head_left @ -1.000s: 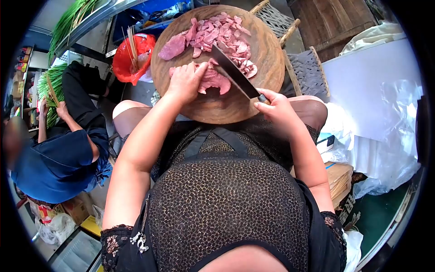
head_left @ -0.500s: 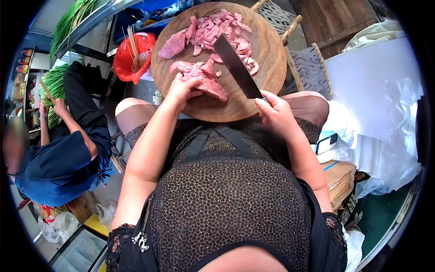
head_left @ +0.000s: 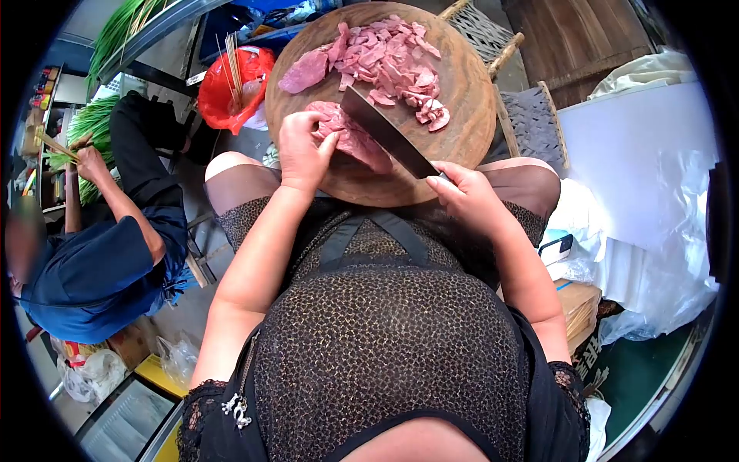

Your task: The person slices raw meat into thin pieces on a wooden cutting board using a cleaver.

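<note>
A round wooden chopping board (head_left: 469,100) is in front of my knees. My left hand (head_left: 305,150) grips the left end of a piece of raw meat (head_left: 356,144) near the board's front, fingers curled over it. In my right hand (head_left: 460,191) is the handle of a cleaver (head_left: 389,132). Its dark blade slants up and left and lies along the upper edge of the meat; whether it cuts in, I cannot tell. A pile of sliced meat (head_left: 389,58) covers the far part of the board, with a larger chunk (head_left: 303,72) at its left.
Left of the board, a red bag-lined container (head_left: 212,100) holds thin sticks. A co-worker (head_left: 92,262) sits at the far left, holding sticks near green stalks (head_left: 88,127). Woven stools (head_left: 531,119) stand at the right. A phone (head_left: 556,249) rests by plastic bags.
The cleaver has shifted left and down, from above the sliced pile to the meat under my left hand. My left fingers have curled further over that meat, which now lies flatter.
</note>
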Action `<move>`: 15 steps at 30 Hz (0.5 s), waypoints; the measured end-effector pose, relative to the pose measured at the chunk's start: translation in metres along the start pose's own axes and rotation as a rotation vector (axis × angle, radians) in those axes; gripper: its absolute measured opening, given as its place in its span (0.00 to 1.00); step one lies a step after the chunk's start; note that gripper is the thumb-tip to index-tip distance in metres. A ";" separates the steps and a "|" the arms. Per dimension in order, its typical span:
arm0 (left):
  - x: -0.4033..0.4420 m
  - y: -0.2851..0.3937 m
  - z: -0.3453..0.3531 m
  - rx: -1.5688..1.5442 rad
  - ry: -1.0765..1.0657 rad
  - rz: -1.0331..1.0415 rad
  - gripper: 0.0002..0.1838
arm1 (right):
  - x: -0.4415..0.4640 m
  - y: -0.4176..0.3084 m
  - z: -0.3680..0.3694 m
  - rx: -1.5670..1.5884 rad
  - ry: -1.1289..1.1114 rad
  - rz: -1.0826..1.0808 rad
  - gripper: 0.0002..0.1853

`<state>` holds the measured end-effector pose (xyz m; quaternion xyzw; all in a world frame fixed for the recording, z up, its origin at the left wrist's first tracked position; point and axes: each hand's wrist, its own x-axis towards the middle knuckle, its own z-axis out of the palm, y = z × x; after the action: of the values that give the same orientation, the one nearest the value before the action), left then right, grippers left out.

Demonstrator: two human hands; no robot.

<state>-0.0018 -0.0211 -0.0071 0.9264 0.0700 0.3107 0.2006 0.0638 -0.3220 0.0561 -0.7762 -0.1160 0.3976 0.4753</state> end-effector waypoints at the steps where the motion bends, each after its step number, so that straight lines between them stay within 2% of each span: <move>1: 0.003 0.002 -0.001 -0.082 -0.075 0.128 0.18 | 0.001 0.005 0.004 0.066 0.006 -0.018 0.22; 2: 0.004 0.003 -0.001 -0.166 -0.149 0.256 0.19 | 0.000 0.003 0.005 0.063 0.004 -0.016 0.22; 3: 0.000 0.010 0.001 -0.161 -0.292 0.261 0.20 | -0.002 -0.001 0.006 0.067 0.009 0.008 0.22; 4: -0.003 0.015 0.001 -0.110 -0.326 0.320 0.22 | -0.003 -0.005 0.005 0.070 0.015 0.032 0.22; 6: -0.010 0.028 -0.008 -0.006 -0.356 0.291 0.23 | -0.002 -0.006 0.001 0.084 0.013 0.035 0.22; 10: -0.017 0.008 -0.001 -0.012 -0.384 0.280 0.23 | 0.004 -0.001 -0.001 0.069 0.024 0.021 0.21; 15: -0.010 0.006 0.008 0.153 -0.338 0.439 0.16 | -0.001 -0.004 0.001 0.045 0.017 -0.024 0.21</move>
<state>-0.0050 -0.0324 -0.0163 0.9706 -0.1435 0.1815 0.0672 0.0629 -0.3200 0.0598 -0.7674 -0.1122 0.3876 0.4982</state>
